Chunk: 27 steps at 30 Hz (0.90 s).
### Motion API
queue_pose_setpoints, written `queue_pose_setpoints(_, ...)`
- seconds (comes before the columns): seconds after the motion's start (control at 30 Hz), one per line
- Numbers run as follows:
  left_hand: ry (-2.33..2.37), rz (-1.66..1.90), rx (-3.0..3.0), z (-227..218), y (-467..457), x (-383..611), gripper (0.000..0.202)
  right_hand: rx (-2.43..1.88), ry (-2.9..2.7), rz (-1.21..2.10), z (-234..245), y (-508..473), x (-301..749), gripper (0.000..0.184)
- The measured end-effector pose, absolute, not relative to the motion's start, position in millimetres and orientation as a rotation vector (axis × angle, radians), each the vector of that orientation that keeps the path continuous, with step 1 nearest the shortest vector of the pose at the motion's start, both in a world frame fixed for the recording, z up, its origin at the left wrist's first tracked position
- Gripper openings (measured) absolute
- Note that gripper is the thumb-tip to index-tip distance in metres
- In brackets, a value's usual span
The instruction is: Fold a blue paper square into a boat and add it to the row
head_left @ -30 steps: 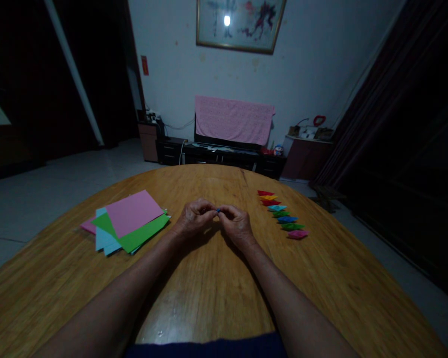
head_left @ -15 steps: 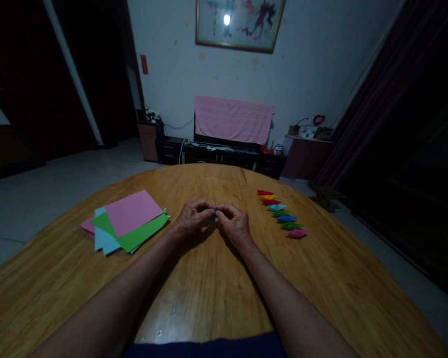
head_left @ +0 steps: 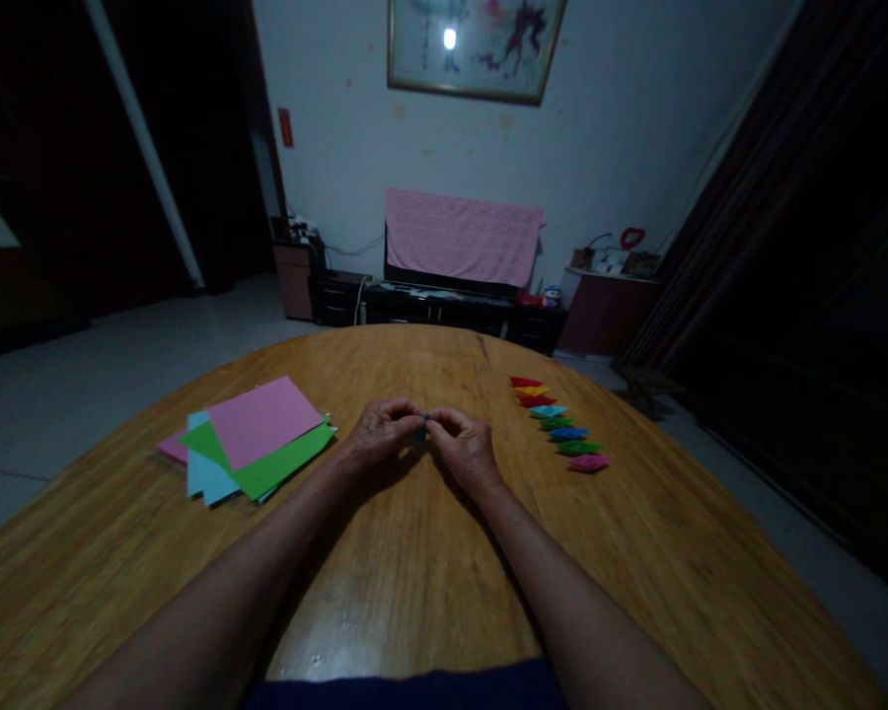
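A small piece of folded blue paper (head_left: 420, 432) is pinched between my two hands above the middle of the table (head_left: 385, 592). My left hand (head_left: 381, 431) grips its left side with thumb and fingers. On the other side, my right hand (head_left: 462, 441) closes thumb and forefinger on its upper right edge. Most of the paper is hidden by the fingers, so its exact shape does not show. To the right lies a slanting row of several small folded paper boats, among them a pink boat (head_left: 589, 462), a blue boat (head_left: 568, 434) and a red boat (head_left: 526, 382).
Left of my hands is a loose stack of coloured sheets, with a pink sheet (head_left: 266, 422) on top of a green sheet (head_left: 285, 463). Beyond the round table's far edge stands a low black cabinet (head_left: 433, 314) bearing a screen under a pink cloth (head_left: 463, 237).
Both hands keep nearly the same place and grip. The blue paper between the fingertips has shifted very slightly; the sheets and boats have stayed put.
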<state>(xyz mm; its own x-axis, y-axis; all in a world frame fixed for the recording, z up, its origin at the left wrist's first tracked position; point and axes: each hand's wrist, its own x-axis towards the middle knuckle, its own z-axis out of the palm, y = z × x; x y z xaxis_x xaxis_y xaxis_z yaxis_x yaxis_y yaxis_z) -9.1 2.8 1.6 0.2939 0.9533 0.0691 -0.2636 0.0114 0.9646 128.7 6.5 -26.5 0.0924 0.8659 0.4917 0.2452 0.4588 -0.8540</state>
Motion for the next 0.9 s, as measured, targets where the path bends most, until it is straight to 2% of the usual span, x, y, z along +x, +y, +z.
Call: queue_pose_setpoints(0.9, 0.748, 1.096, 1.109, -3, 8, -11, 0.009, -1.084, -1.423, 0.585, -25, 4, 126, 0.015)
